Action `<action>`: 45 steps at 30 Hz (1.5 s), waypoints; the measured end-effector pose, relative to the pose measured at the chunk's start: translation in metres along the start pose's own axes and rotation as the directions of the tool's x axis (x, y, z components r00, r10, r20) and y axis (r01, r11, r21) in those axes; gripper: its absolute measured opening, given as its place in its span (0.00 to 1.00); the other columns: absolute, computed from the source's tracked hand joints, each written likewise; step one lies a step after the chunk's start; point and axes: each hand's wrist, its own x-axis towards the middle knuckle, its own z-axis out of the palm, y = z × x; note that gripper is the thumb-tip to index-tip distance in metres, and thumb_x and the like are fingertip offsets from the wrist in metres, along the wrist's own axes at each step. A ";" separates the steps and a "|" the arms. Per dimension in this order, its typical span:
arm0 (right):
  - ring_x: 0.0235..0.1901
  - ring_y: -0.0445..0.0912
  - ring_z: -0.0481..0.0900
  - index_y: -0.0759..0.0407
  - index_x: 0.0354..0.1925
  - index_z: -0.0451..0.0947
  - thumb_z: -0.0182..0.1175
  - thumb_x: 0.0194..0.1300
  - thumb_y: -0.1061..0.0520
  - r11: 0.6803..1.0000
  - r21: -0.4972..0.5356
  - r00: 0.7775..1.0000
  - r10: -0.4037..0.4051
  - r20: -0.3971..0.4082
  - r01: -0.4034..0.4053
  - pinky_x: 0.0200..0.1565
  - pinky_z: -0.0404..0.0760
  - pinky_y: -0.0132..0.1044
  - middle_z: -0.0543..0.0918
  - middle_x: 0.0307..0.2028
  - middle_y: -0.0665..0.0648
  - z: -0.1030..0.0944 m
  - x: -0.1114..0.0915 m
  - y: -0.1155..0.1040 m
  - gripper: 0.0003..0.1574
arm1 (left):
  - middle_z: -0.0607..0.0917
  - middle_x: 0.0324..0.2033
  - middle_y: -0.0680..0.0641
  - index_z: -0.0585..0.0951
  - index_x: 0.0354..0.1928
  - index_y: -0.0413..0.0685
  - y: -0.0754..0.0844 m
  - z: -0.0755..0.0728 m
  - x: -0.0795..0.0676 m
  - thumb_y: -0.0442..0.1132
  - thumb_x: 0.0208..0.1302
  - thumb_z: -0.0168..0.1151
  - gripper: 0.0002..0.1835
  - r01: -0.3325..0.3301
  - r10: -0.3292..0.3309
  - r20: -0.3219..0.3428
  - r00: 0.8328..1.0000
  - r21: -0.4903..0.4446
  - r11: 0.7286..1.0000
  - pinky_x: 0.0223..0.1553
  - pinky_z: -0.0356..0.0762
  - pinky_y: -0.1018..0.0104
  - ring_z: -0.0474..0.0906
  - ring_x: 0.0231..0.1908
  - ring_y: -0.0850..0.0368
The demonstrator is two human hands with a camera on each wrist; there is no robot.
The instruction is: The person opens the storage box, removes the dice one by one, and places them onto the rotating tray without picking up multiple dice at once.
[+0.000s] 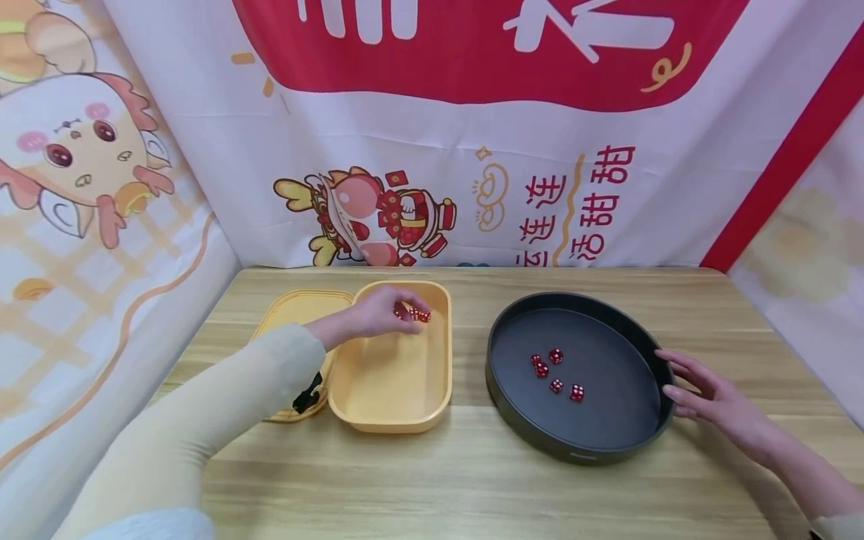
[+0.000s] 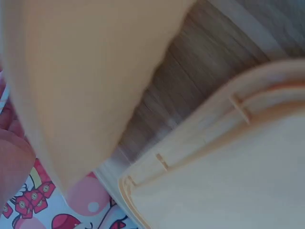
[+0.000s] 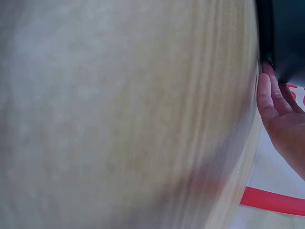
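My left hand (image 1: 385, 309) reaches into the far end of a yellow plastic tub (image 1: 394, 375) and pinches red dice (image 1: 417, 314) in its fingertips. A round black tray (image 1: 580, 442) to the right holds several red dice (image 1: 556, 373) on its floor. My right hand (image 1: 702, 390) lies flat against the tray's right rim with straight fingers; the right wrist view shows those fingers (image 3: 271, 95) touching the black wall (image 3: 286, 33). In the left wrist view only the tub's rim (image 2: 190, 152) and the sleeve show.
A yellow lid (image 1: 297, 311) lies under the tub's left side on the wooden table (image 1: 472, 480). Printed cloth banners (image 1: 472, 150) wall in the back and both sides. A black strap (image 1: 307, 394) sits at my left wrist.
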 end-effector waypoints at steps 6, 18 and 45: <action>0.54 0.20 0.62 0.52 0.74 0.54 0.49 0.74 0.65 1.000 -0.002 1.000 -0.004 -0.001 0.004 0.43 0.80 0.32 0.61 0.60 0.32 0.000 -0.001 0.001 0.35 | 0.84 0.42 0.40 0.82 0.47 0.35 -0.014 -0.004 0.000 0.30 0.54 0.71 0.17 0.012 -0.011 -0.018 1.000 0.090 0.996 0.39 0.78 0.64 0.80 0.34 0.52; 0.54 0.20 0.62 0.52 0.74 0.54 0.48 0.74 0.64 1.000 -0.002 1.000 0.008 -0.002 -0.008 0.43 0.80 0.33 0.61 0.60 0.33 0.000 -0.003 0.001 0.34 | 0.85 0.40 0.41 0.83 0.45 0.35 -0.022 -0.006 0.003 0.30 0.53 0.72 0.16 0.057 -0.056 -0.007 0.998 0.123 0.991 0.41 0.78 0.62 0.79 0.36 0.52; 0.54 0.19 0.61 0.52 0.74 0.54 0.49 0.74 0.63 1.000 -0.009 1.000 0.007 -0.007 -0.007 0.43 0.80 0.32 0.61 0.60 0.33 0.002 -0.002 -0.004 0.34 | 0.82 0.27 0.53 0.85 0.36 0.46 -0.026 0.011 0.008 0.29 0.53 0.71 0.09 0.059 -0.066 0.040 0.997 0.146 0.987 0.35 0.76 0.67 0.77 0.30 0.59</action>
